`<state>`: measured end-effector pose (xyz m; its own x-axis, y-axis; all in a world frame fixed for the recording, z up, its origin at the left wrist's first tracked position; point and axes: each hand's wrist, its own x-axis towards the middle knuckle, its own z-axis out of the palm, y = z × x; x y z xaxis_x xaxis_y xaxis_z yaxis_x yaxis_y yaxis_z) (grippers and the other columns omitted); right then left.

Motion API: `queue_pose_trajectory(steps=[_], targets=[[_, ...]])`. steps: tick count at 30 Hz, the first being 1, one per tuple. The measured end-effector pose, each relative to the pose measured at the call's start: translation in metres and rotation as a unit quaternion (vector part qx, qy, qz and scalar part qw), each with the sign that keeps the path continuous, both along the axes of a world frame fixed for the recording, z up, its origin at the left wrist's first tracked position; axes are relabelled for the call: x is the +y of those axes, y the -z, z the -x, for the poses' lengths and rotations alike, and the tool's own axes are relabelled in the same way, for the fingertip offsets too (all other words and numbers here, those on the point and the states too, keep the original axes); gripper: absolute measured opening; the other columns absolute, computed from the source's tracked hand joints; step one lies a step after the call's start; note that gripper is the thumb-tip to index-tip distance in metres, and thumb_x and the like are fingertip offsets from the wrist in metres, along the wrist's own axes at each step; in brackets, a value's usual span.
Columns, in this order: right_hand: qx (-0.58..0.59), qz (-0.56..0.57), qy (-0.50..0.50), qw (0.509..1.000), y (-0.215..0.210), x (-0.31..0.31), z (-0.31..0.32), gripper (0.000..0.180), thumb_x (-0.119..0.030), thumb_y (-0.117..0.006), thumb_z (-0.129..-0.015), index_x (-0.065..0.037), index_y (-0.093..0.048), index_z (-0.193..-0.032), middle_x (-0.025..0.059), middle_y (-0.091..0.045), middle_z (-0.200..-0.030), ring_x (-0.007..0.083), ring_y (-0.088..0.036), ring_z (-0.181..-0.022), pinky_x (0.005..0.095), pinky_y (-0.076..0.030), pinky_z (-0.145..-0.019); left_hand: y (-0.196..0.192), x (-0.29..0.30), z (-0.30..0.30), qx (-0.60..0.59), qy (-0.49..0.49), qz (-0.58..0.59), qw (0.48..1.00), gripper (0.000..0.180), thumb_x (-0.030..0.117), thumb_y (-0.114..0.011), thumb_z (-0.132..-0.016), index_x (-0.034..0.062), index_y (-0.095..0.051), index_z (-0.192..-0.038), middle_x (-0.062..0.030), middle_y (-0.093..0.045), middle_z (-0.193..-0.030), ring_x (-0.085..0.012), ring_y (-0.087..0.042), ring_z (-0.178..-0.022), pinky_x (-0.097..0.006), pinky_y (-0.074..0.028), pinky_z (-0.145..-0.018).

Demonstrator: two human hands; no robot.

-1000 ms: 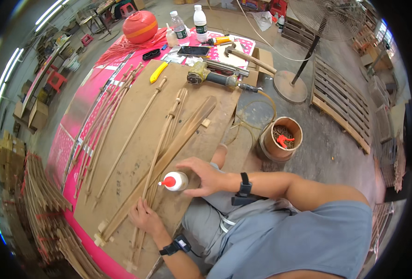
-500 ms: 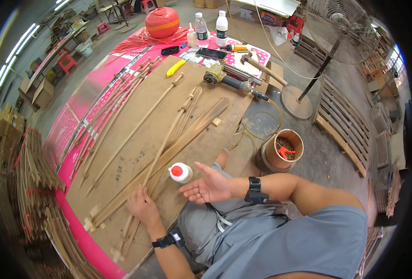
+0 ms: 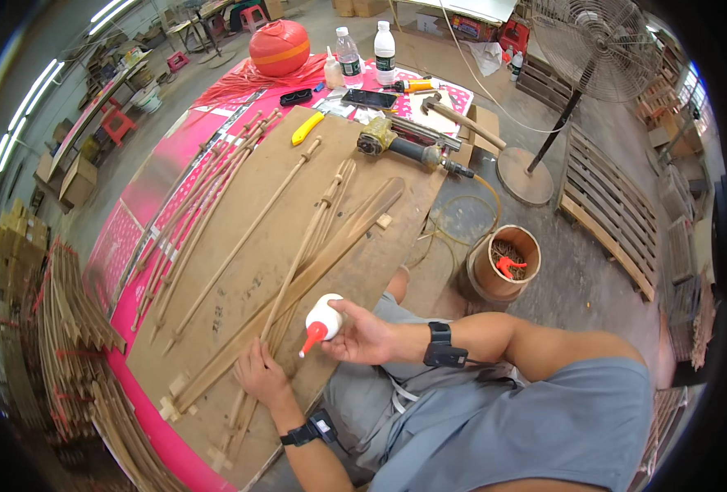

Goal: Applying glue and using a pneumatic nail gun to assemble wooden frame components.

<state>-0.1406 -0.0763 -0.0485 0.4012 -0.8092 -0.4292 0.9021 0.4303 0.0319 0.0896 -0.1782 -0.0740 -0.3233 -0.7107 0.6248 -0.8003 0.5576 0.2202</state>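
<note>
My right hand is closed around a white squeeze bottle, tilted with its red nozzle pointing down toward the sticks. Over the lower part of a thin wooden stick lies my left hand, its fingers curled on the stick. That stick has a knob near its far end and rests with several similar sticks, crossing a long, flat wooden strip. Small wooden blocks sit by both ends of the strip. Another knobbed stick lies alone further left on the brown board.
More sticks lie at the board's left. A yellow cutter, a nail gun with its hose, a hammer, a phone and bottles occupy the far end. A wooden bucket stands at right, near a pallet.
My right hand, open beside the standing bottle before, now grips it and has tipped it nozzle down. My left hand stays at the stick, and the whole view has shifted slightly.
</note>
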Motion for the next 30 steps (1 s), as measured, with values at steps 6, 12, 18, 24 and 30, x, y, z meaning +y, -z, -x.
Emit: queue_pose_trajectory(steps=[6, 12, 18, 24, 30], targets=[[0.362, 0.138, 0.147, 0.91, -0.004, 0.003, 0.065, 0.047, -0.042, -0.069, -0.1, -0.004, -0.063, -0.127, 0.0077, -0.074, -0.11, 0.0191, -0.073, -0.089, 0.0286, -0.059, -0.076, -0.009, 0.005, 0.006, -0.01, -0.009, -0.001, 1.0, 0.018, 0.016, -0.074, -0.094, 0.0065, -0.077, -0.109, -0.0111, -0.07, -0.098, -0.0337, -0.063, -0.091, -0.046, -0.049, -0.084], [0.598, 0.182, 0.3, 0.72, -0.029, -0.023, 0.146, 0.047, -0.019, -0.081, -0.093, -0.002, -0.059, -0.13, 0.0056, -0.071, -0.118, 0.0147, -0.069, -0.107, 0.0314, -0.058, -0.085, -0.014, 0.009, 0.007, -0.006, -0.007, -0.008, 1.0, 0.018, 0.014, -0.071, -0.096, 0.004, -0.076, -0.111, -0.0128, -0.07, -0.098, -0.0342, -0.062, -0.091, -0.046, -0.049, -0.084], [0.697, 0.158, 0.374, 0.591, -0.038, -0.038, 0.175, 0.067, -0.013, -0.089, -0.084, -0.002, -0.05, -0.138, 0.0064, -0.067, -0.126, 0.0159, -0.066, -0.115, 0.034, -0.054, -0.1, -0.01, 0.01, 0.003, -0.022, -0.009, -0.012, 1.0, 0.02, 0.013, -0.069, -0.098, 0.004, -0.075, -0.115, -0.0127, -0.071, -0.102, -0.0357, -0.063, -0.095, -0.048, -0.049, -0.085], [0.786, 0.134, 0.339, 0.499, -0.038, -0.041, 0.177, 0.063, -0.019, -0.091, -0.081, -0.003, -0.056, -0.131, 0.0075, -0.07, -0.119, 0.016, -0.068, -0.111, 0.0339, -0.054, -0.099, -0.013, 0.01, 0.002, -0.018, -0.005, -0.008, 1.0, 0.02, 0.011, -0.068, -0.098, 0.0033, -0.074, -0.115, -0.014, -0.07, -0.102, -0.0363, -0.063, -0.095, -0.048, -0.048, -0.085], [0.782, 0.144, 0.347, 0.498, -0.038, -0.046, 0.175, 0.058, -0.022, -0.091, -0.082, -0.003, -0.059, -0.127, 0.0086, -0.072, -0.117, 0.0162, -0.069, -0.11, 0.0342, -0.055, -0.097, -0.014, 0.008, 0.003, -0.016, -0.003, 0.011, 1.0, 0.02, 0.009, -0.069, -0.097, 0.0027, -0.074, -0.116, -0.0141, -0.07, -0.101, -0.0358, -0.062, -0.092, -0.048, -0.048, -0.084]])
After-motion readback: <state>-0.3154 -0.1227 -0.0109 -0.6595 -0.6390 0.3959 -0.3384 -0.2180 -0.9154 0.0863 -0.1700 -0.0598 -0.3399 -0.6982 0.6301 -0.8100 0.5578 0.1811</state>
